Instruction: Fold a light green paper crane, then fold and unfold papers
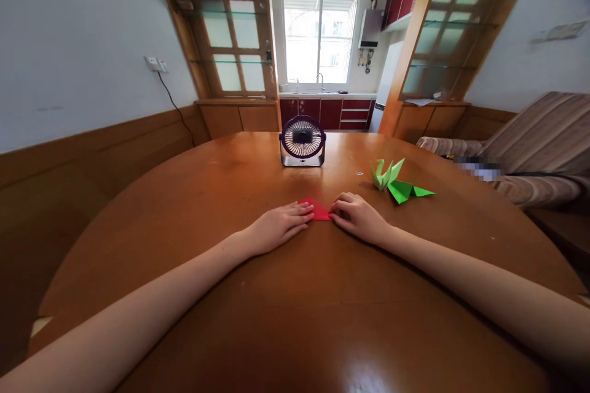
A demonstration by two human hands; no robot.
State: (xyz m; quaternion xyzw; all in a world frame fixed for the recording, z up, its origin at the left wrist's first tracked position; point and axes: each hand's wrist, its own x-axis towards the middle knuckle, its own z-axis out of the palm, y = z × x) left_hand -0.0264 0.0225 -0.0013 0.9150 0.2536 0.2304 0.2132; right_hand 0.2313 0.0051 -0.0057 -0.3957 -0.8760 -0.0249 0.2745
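A small folded sheet of red paper point(319, 210) lies flat on the wooden table, roughly triangular in outline. My left hand point(283, 225) rests over its left part, fingers stretched out and pressing it down. At the right corner, my right hand point(357, 216) pinches the paper between thumb and curled fingers. The fingers of both hands hide the paper's left end and its right tip.
Beyond my right hand stand a light green origami crane point(385, 175) and a brighter green folded paper figure point(405, 191). A small purple fan point(303, 138) faces me farther back on the oval table point(295, 325). A striped armchair point(530, 135) is at the right.
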